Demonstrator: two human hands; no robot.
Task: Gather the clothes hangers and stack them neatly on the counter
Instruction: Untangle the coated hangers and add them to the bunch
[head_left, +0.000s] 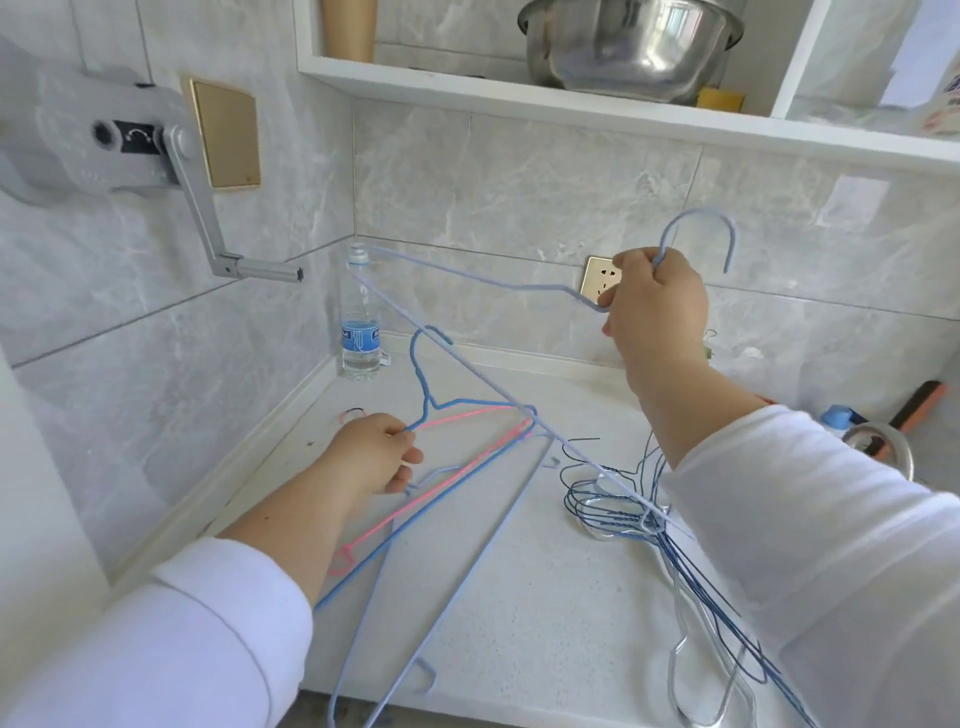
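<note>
Head view: wire hangers, light, springy, prone to tangling. Right hand (657, 306) pinches pale blue hanger (488, 283) at its neck, raised; left hand (382, 452) grips blue hanger (427, 384) over counter (519, 597) left edge. Dark bundle (618, 506) right; hold at necks

No words can be read. The water bottle (360, 332) in the counter corner has a blue label with blurred print. The wall crank (136, 138), left of the bottle, shows a curved arrow sign.

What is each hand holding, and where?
Right hand: pale blue hanger, at its neck below the hook. Left hand: darker blue hanger, at its shoulder.
</note>
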